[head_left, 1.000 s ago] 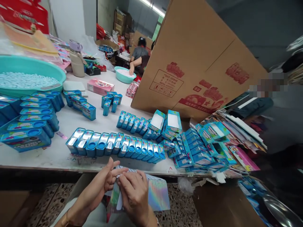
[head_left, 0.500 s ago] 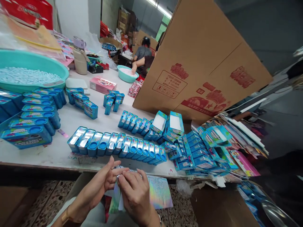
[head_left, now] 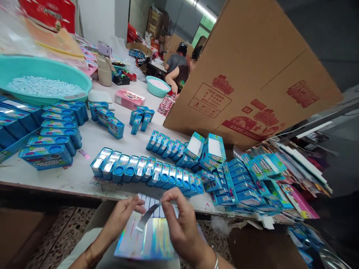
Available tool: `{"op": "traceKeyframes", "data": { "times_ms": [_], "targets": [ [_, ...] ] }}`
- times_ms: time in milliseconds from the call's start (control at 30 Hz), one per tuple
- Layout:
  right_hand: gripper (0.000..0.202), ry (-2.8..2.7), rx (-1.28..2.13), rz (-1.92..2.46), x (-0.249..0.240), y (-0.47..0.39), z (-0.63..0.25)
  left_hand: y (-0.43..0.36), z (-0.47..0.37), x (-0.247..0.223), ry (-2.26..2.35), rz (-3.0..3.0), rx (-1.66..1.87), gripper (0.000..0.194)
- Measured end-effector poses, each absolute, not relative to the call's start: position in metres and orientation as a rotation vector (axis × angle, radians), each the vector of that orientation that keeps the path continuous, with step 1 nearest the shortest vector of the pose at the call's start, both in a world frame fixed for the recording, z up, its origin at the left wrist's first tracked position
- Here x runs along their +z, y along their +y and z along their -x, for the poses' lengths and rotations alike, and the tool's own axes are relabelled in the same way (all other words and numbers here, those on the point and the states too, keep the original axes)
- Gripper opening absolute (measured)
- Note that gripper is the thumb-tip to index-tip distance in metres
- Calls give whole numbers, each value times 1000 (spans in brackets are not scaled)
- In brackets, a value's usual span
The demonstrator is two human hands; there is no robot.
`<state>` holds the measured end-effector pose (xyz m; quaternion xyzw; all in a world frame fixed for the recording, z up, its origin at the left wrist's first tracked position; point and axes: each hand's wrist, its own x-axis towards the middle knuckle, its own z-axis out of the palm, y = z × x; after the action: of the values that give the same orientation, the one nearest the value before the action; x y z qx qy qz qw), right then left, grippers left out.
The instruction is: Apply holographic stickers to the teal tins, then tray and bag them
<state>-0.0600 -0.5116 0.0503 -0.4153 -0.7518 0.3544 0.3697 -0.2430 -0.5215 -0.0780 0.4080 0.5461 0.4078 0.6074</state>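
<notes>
Head view: The right hand point(head_left: 182, 224) pinches one end of a curled silver sticker strip point(head_left: 149, 216) between thumb and forefinger, above the iridescent sticker sheet point(head_left: 151, 243). The left hand point(head_left: 122, 216) is at the sheet's upper left edge; its grip cannot be determined. The sheet lies over the lap, near a row of blue containers point(head_left: 129, 170) on the white table point(head_left: 75, 173).
</notes>
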Motion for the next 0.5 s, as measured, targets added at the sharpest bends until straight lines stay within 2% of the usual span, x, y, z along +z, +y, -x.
{"op": "traceKeyframes", "data": {
  "times_ms": [133, 333, 400, 500],
  "targets": [
    [17, -2053, 1135, 1114, 71, -475, 74, -536, 264, -92, 1258, -1094, 1015, 71],
    [14, -2294, 1251, 1103, 58, -435, 119, -541, 283, -70, 1010, -955, 1065, 107],
    [14, -2356, 1228, 1119, 53, -428, 130, -535, 285, -60, 1040, -991, 1065, 98],
    [13, -2422, 1126, 1162, 44, -419, 142, -525, 285, -55, 1198, -977, 1080, 67]
  ]
}}
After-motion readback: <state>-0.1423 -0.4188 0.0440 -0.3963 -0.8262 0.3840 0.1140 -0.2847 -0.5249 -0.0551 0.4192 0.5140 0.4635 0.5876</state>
